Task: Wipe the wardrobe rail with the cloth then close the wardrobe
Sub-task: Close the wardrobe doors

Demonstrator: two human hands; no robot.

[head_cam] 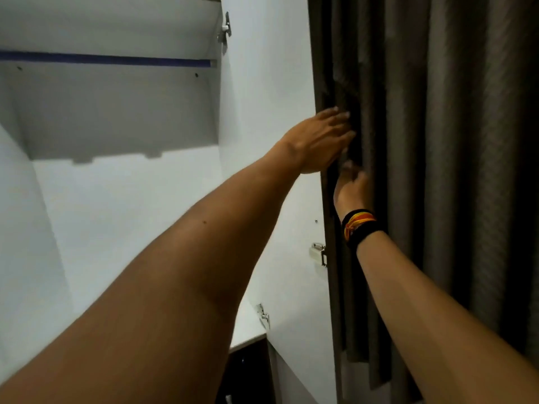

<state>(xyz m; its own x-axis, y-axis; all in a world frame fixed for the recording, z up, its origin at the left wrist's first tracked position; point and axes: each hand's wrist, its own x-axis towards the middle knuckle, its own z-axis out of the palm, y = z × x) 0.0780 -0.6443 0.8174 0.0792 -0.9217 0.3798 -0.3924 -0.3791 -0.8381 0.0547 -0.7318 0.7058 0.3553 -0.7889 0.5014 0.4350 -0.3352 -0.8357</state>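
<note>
The wardrobe stands open, with a blue rail point(110, 59) running across the top of its white inside. Its white door point(268, 118) is swung out towards the curtain. My left hand point(319, 138) lies flat at the door's outer edge, fingers stretched past it towards the curtain. Just below, my right hand point(351, 189), with black and orange bands on the wrist, has its fingers curled behind that same edge. No cloth is in view.
A dark brown curtain point(437, 170) hangs right behind the door's edge. Metal hinges point(319, 253) sit on the door's inner face. A white shelf point(116, 144) crosses the inside below the rail, and a dark unit point(248, 371) stands lower down.
</note>
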